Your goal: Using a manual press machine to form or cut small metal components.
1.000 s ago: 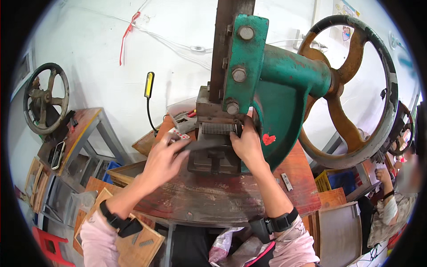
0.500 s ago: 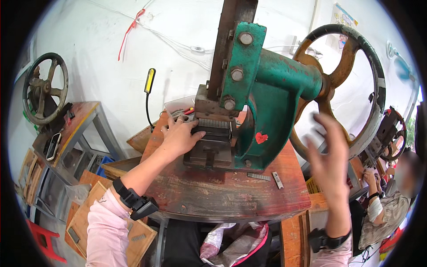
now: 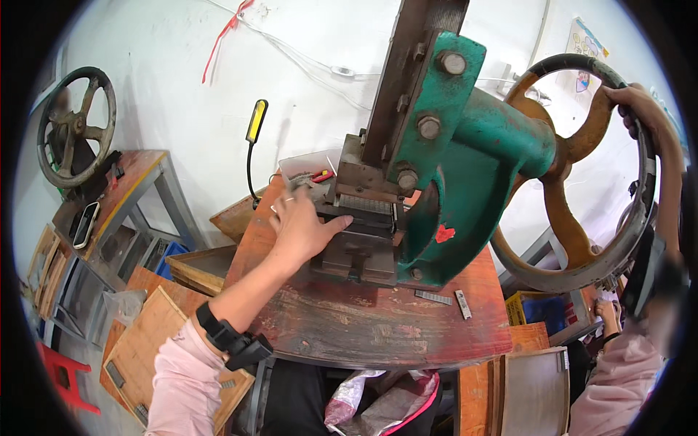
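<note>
A green hand press (image 3: 465, 167) with a dark upright ram (image 3: 407, 87) stands on a wooden bench. My left hand (image 3: 299, 224) rests at the left side of the die (image 3: 360, 236) under the ram. Its thumb stretches over the front of the die and its other fingers are spread beyond the left edge. A ribbed grey metal piece (image 3: 367, 204) lies in the die near the thumb. High on the right, my right hand (image 3: 640, 105) grips the rim of the large handwheel (image 3: 563, 283).
Two small metal strips, one ribbed (image 3: 434, 297) and one narrow (image 3: 463, 304), lie on the bench (image 3: 349, 330). A yellow lamp (image 3: 257, 122) stands behind. Wooden trays (image 3: 149, 345) sit lower left, another handwheel (image 3: 76, 127) far left. A co-worker's hand (image 3: 609, 312) shows at right.
My right hand has risen from beside the wheel and closed on its upper right rim. The wheel's spokes have turned. My left hand stays at the die; the whole view has shifted a little.
</note>
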Action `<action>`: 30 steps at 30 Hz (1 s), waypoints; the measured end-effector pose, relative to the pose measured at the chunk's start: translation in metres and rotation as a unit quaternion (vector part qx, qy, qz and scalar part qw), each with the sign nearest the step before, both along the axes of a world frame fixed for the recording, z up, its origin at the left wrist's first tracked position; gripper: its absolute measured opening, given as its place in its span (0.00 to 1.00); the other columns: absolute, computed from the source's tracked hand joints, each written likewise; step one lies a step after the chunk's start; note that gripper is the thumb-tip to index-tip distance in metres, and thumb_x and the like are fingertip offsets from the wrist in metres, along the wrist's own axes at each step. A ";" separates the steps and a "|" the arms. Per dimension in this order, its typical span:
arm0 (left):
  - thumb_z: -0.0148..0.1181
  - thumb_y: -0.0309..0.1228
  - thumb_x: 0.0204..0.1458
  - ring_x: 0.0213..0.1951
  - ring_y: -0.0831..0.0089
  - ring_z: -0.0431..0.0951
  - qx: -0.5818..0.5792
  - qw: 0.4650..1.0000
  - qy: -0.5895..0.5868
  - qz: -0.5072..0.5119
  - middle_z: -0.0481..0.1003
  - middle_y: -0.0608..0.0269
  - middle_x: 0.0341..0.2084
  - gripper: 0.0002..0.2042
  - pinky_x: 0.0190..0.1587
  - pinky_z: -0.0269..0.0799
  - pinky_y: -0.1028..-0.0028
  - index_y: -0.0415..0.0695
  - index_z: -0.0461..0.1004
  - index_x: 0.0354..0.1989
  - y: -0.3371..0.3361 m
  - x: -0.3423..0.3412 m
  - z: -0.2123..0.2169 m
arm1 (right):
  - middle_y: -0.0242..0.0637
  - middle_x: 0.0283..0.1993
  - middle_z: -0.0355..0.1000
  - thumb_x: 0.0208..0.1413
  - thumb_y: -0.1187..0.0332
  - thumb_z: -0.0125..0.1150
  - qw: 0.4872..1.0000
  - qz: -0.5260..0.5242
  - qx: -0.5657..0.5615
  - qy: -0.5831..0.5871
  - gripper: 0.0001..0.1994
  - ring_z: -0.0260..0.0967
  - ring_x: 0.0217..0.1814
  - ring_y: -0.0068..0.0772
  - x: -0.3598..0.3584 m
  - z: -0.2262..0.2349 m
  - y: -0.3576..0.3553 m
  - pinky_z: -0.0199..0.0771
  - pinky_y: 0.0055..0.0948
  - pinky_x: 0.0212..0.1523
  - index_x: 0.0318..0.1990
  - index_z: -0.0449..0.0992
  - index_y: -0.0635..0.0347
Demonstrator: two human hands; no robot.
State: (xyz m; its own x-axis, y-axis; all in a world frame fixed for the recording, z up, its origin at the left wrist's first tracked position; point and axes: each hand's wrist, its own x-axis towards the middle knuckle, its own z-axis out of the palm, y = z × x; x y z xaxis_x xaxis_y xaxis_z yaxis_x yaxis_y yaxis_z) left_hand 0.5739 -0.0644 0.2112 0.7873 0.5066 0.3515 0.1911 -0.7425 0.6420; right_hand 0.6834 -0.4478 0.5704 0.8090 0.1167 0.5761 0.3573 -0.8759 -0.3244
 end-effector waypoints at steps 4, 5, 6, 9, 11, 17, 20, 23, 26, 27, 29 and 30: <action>0.74 0.40 0.36 0.59 0.52 0.55 -0.244 0.958 -0.150 -0.012 0.57 0.36 0.55 0.52 0.62 0.51 0.59 0.22 0.39 0.58 -0.006 0.011 -0.027 | 0.26 0.20 0.61 0.52 0.54 0.59 0.974 0.048 0.153 -0.161 0.17 0.57 0.17 0.16 -0.051 -0.089 0.023 0.58 0.18 0.18 0.32 0.70 0.61; 0.73 0.34 0.37 0.57 0.60 0.62 -0.363 0.910 -0.186 -0.069 0.62 0.40 0.52 0.48 0.59 0.58 0.68 0.22 0.41 0.56 -0.007 0.015 -0.033 | 0.30 0.27 0.64 0.53 0.57 0.59 0.946 0.006 0.216 -0.240 0.17 0.60 0.22 0.18 -0.068 -0.135 0.033 0.62 0.18 0.23 0.39 0.69 0.63; 0.73 0.34 0.37 0.57 0.60 0.62 -0.354 0.912 -0.196 -0.071 0.62 0.40 0.52 0.48 0.59 0.58 0.68 0.22 0.41 0.56 -0.004 0.018 -0.036 | 0.35 0.33 0.68 0.54 0.60 0.60 0.897 -0.044 0.319 -0.301 0.20 0.63 0.27 0.20 -0.081 -0.182 0.044 0.65 0.18 0.27 0.47 0.69 0.66; 0.67 0.26 0.44 0.42 0.70 0.73 -0.411 0.876 -0.207 -0.142 0.73 0.54 0.40 0.24 0.45 0.70 0.73 0.32 0.62 0.47 -0.003 0.022 -0.042 | 0.42 0.42 0.69 0.55 0.71 0.59 0.812 -0.006 0.447 -0.375 0.25 0.65 0.36 0.22 -0.086 -0.303 0.070 0.69 0.20 0.35 0.59 0.62 0.69; 0.65 0.25 0.45 0.39 0.72 0.76 -0.396 0.877 -0.231 -0.143 0.75 0.57 0.37 0.19 0.42 0.73 0.74 0.34 0.67 0.45 -0.002 0.023 -0.041 | 0.38 0.36 0.69 0.56 0.72 0.58 0.834 0.035 0.450 -0.317 0.18 0.65 0.32 0.20 -0.073 -0.313 0.047 0.67 0.20 0.32 0.53 0.65 0.69; 0.69 0.29 0.42 0.45 0.65 0.74 -0.447 0.859 -0.186 -0.164 0.70 0.44 0.43 0.40 0.46 0.72 0.72 0.25 0.45 0.53 -0.003 0.018 -0.037 | 0.27 0.18 0.61 0.53 0.53 0.61 0.974 -0.011 0.184 -0.130 0.17 0.60 0.16 0.19 -0.073 -0.156 -0.060 0.59 0.22 0.20 0.32 0.70 0.59; 0.70 0.30 0.42 0.45 0.64 0.74 -0.464 0.851 -0.184 -0.165 0.70 0.44 0.44 0.39 0.46 0.72 0.73 0.26 0.46 0.53 -0.004 0.016 -0.037 | 0.30 0.24 0.63 0.55 0.56 0.58 0.983 -0.072 0.158 -0.065 0.16 0.62 0.22 0.21 -0.055 -0.124 -0.048 0.62 0.22 0.25 0.37 0.69 0.62; 0.69 0.29 0.42 0.45 0.64 0.73 -0.472 0.848 -0.178 -0.161 0.70 0.45 0.44 0.38 0.45 0.73 0.72 0.28 0.46 0.53 -0.004 0.015 -0.035 | 0.33 0.29 0.66 0.57 0.59 0.55 0.978 -0.041 0.175 -0.103 0.16 0.64 0.28 0.22 -0.055 -0.153 -0.031 0.65 0.22 0.30 0.42 0.68 0.64; 0.67 0.28 0.45 0.42 0.68 0.74 -0.445 0.863 -0.185 -0.151 0.72 0.51 0.41 0.28 0.44 0.73 0.73 0.32 0.57 0.49 -0.005 0.017 -0.037 | 0.37 0.35 0.68 0.59 0.62 0.52 0.939 0.053 0.274 -0.200 0.17 0.66 0.35 0.24 -0.069 -0.262 -0.009 0.68 0.23 0.36 0.47 0.67 0.67; 0.65 0.27 0.47 0.39 0.73 0.76 -0.424 0.870 -0.200 -0.149 0.75 0.58 0.39 0.19 0.42 0.72 0.73 0.36 0.67 0.46 -0.007 0.017 -0.038 | 0.38 0.37 0.69 0.60 0.63 0.51 0.915 0.060 0.330 -0.224 0.17 0.67 0.37 0.25 -0.071 -0.297 0.007 0.69 0.23 0.37 0.49 0.67 0.68; 0.65 0.27 0.46 0.39 0.73 0.75 -0.429 0.869 -0.199 -0.147 0.75 0.58 0.38 0.19 0.43 0.72 0.73 0.36 0.67 0.46 -0.007 0.018 -0.038 | 0.33 0.32 0.69 0.59 0.65 0.56 0.834 -0.031 0.457 -0.309 0.14 0.63 0.31 0.22 -0.063 -0.329 0.037 0.66 0.25 0.31 0.45 0.70 0.69; 0.65 0.27 0.46 0.39 0.73 0.75 -0.436 0.867 -0.194 -0.141 0.75 0.59 0.38 0.20 0.43 0.72 0.73 0.36 0.67 0.47 -0.008 0.015 -0.038 | 0.33 0.32 0.69 0.59 0.65 0.56 0.834 -0.017 0.454 -0.314 0.14 0.63 0.31 0.22 -0.068 -0.328 0.040 0.66 0.25 0.31 0.45 0.70 0.69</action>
